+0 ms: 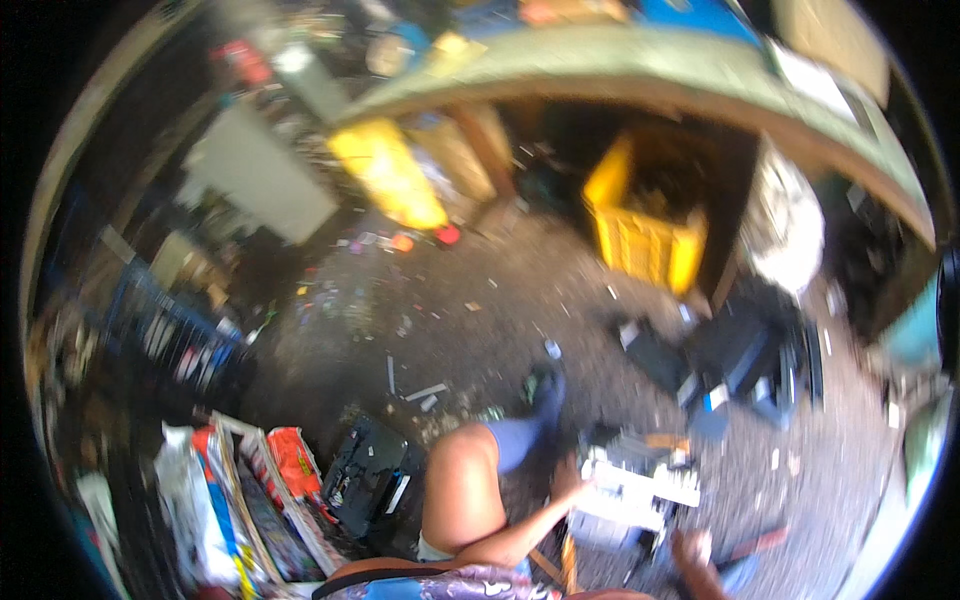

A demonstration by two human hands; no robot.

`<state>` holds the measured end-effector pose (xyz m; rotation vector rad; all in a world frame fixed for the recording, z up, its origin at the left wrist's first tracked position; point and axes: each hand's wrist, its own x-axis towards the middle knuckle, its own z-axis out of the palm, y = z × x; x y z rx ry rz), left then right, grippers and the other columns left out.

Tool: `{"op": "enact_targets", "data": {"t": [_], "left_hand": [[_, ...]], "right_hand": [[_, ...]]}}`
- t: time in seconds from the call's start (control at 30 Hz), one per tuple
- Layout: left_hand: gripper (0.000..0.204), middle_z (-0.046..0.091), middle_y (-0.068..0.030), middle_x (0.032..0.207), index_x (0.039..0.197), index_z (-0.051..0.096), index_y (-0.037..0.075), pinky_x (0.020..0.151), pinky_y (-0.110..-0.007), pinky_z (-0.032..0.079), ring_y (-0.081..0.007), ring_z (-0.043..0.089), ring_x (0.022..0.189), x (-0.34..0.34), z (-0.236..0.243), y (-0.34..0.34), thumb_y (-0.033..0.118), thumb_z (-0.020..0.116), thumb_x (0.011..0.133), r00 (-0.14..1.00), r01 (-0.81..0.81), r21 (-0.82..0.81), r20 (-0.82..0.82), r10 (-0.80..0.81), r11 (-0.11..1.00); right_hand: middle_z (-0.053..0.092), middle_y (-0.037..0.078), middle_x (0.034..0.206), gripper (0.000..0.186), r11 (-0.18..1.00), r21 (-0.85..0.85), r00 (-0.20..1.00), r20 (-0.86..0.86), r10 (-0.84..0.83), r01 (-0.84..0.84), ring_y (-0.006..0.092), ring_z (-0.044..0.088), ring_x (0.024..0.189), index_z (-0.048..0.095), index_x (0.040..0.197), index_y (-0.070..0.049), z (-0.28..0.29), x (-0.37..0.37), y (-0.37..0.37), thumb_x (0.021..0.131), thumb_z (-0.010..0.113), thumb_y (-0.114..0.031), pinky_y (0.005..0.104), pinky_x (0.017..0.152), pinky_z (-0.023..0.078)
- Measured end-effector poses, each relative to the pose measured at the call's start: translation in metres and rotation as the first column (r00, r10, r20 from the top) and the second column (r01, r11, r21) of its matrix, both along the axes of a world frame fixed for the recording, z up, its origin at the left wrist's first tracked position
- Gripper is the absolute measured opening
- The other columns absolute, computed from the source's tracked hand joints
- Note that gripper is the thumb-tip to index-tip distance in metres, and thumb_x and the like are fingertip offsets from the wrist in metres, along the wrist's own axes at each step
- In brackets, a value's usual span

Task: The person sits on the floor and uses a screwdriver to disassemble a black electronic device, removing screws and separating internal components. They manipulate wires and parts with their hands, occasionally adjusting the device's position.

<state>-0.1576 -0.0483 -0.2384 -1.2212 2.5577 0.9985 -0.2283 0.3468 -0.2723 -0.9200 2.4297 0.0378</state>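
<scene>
A partly opened white and grey machine, perhaps a printer [628,490], stands low on the ground by my right side. Against its left edge is my left hand [568,482], seemingly gripping it, though blur softens the fingers. My right hand [691,548] is curled near the machine's lower right corner; what it holds, if anything, is too smeared to make out. Just beyond that hand lies a reddish bar-like piece [757,543], and I cannot tell whether the two touch. My bent knee [463,460] is left of the machine.
A black device casing [368,476] and stacked flattened sacks [205,500] lie at my left. Black parts [745,350] are heaped at right. A yellow crate [650,245] stands under a bench [600,65], near a white sack [785,220]. Small scraps litter the dirt floor [430,320].
</scene>
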Motion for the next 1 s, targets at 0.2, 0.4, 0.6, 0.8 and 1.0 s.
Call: {"op": "enact_targets", "data": {"t": [0.2, 0.4, 0.6, 0.8, 1.0], "left_hand": [[0.100, 0.048, -0.0316, 0.148, 0.154, 0.039, -0.004, 0.113, -0.052, 0.044, -0.0429, 0.052, 0.135, -0.016, 0.027, 0.012, 0.037, 0.088, 0.077, 0.969, -0.022, 0.378, -0.222, 0.114, 0.926], [0.093, 0.048, -0.0252, 0.146, 0.158, 0.034, -0.002, 0.114, -0.047, 0.043, -0.0367, 0.052, 0.136, -0.024, 0.074, 0.036, 0.011, 0.083, 0.080, 0.982, -0.077, 0.361, -0.132, 0.132, 0.929], [0.087, 0.049, -0.0241, 0.146, 0.157, 0.035, -0.003, 0.113, -0.046, 0.043, -0.0351, 0.054, 0.134, -0.023, 0.079, 0.034, 0.005, 0.079, 0.082, 0.959, -0.066, 0.437, -0.219, 0.178, 0.897], [0.095, 0.050, -0.0243, 0.146, 0.160, 0.035, 0.004, 0.110, -0.046, 0.047, -0.0335, 0.056, 0.132, -0.027, 0.077, 0.032, 0.014, 0.082, 0.078, 0.970, -0.093, 0.383, -0.172, 0.170, 0.919], [0.094, 0.049, -0.0212, 0.150, 0.160, 0.035, 0.003, 0.112, -0.043, 0.045, -0.0321, 0.054, 0.135, -0.024, 0.073, 0.030, 0.013, 0.082, 0.079, 0.968, -0.103, 0.407, -0.167, 0.185, 0.908]], "right_hand": [[0.054, 0.006, 0.058, 0.042, -0.072, 0.310, -0.296, 0.778, -0.554, 0.948, 0.0148, 0.045, 0.041, 0.062, 0.072, -0.007, -0.007, -0.010, 0.021, 0.102, 0.056, -0.037, 0.0353, 0.039, 0.034], [0.060, 0.003, 0.067, 0.021, 0.113, 0.335, -0.202, 0.768, -0.608, 0.935, 0.0146, 0.050, 0.045, 0.071, 0.081, -0.007, 0.056, -0.010, 0.018, 0.093, 0.068, -0.024, 0.0325, 0.040, 0.039], [0.074, 0.017, 0.097, 0.035, 0.915, -0.070, 0.893, 0.259, -0.367, 0.397, 0.0374, 0.076, 0.084, 0.066, 0.120, -0.003, 0.061, 0.009, -0.001, 0.090, 0.067, -0.021, 0.0473, 0.071, 0.062], [0.073, 0.016, 0.108, 0.049, 0.979, -0.179, 0.995, 0.010, -0.100, 0.100, 0.0337, 0.075, 0.090, 0.059, 0.139, -0.007, 0.061, 0.015, 0.009, 0.092, 0.067, -0.022, 0.0456, 0.083, 0.061], [0.073, 0.010, 0.090, 0.027, -0.105, 0.122, -0.161, 0.778, -0.607, 0.987, 0.0196, 0.075, 0.085, 0.075, 0.102, -0.005, 0.064, -0.010, 0.002, 0.098, 0.070, -0.031, 0.0367, 0.063, 0.056]]}}
